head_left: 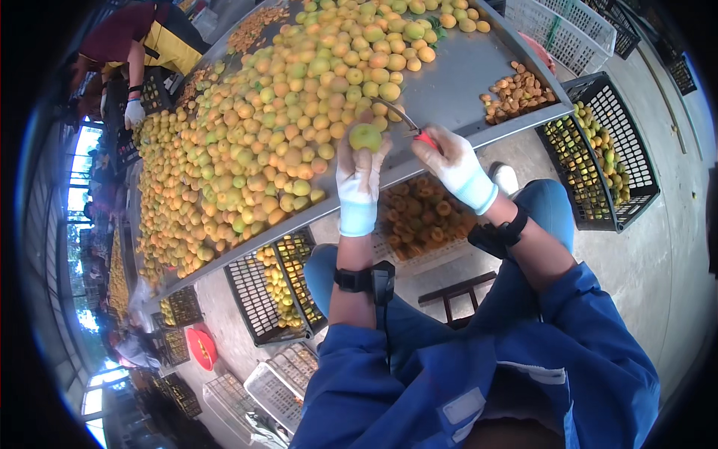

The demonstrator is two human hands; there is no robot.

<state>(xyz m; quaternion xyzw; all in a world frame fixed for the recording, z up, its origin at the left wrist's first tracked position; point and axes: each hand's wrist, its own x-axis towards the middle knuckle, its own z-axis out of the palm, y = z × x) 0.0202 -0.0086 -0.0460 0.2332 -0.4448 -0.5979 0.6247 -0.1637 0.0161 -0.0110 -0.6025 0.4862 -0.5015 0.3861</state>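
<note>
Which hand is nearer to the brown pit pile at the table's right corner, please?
Right. The right hand, holding a red-handled knife, is below and left of the pit pile; the left hand is farther left.

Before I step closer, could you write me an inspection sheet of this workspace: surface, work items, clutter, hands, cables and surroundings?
Surface: gray metal table, largely covered by yellow-orange fruit.
Work items: green fruit and red-handled curved tool, both held; small brown pieces heaped near a corner.
Clutter: black crate holding fruit, on the floor at right; red object, lower left, contents unclear.
Hands: gloved left hand holds the fruit; gloved right hand grips the tool.
Cables: thin dark cable below the left wrist device.
Surroundings: co-worker's gloved hand, upper left.
</note>
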